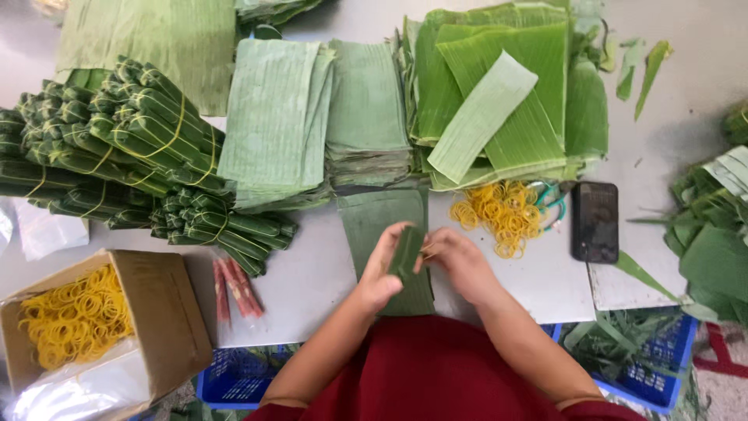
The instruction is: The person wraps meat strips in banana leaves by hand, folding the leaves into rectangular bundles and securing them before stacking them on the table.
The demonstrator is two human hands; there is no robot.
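My left hand (383, 267) grips a small roll wrapped in green banana leaf (407, 253), held upright over a flat leaf sheet (379, 218) on the white table. My right hand (460, 261) touches the roll's right side, its fingers pinching a thin yellow rubber band against it. A loose heap of yellow rubber bands (499, 212) lies just beyond my right hand. Several pink sausage-like sticks (236, 287) lie to the left of my left hand.
Bundles of wrapped green rolls (125, 148) are piled at the left. Stacks of cut leaf (312, 117) and wider leaves (506, 101) fill the back. A cardboard box of rubber bands (86, 320) stands front left. A black phone (594, 221), teal scissors (552, 201), blue crates (647, 374).
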